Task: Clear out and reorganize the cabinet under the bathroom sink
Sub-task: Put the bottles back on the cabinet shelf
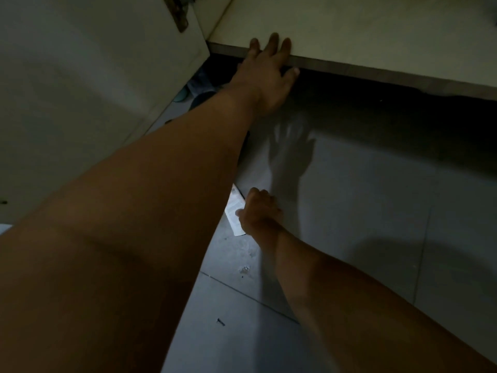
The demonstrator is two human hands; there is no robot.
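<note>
Both of your bare arms are reaching forward and down in dim light. Your left hand (265,68) is lying flat on the front edge of the cabinet's pale bottom shelf (349,30), fingers (273,40) stretched out and slightly spread on top of the board while the thumb is hooking under the darker front lip; it is gripping the edge rather than holding any loose object. Your right hand (259,214) is sitting low on the grey tiled floor (363,211), fingers curled inward, and its thumb and fingertips are touching a small white printed packet (234,208) lying on the tiles just beside it; you cannot tell whether the fingers are actually closing around the packet or only resting against it. One open cabinet door (94,76) is filling the upper left, with a metal hinge (178,14) near its top corner. Below the shelf the gap is lying in deep shadow, and some dark and teal items (199,90) are showing between the door and your left forearm, too dim to identify. Your left hand's shadow is falling on the floor between the two hands. Near the bottom, a small dark screw (220,322) and a small wet-looking smear (244,270) are lying on the tiles, well apart from each other.
</note>
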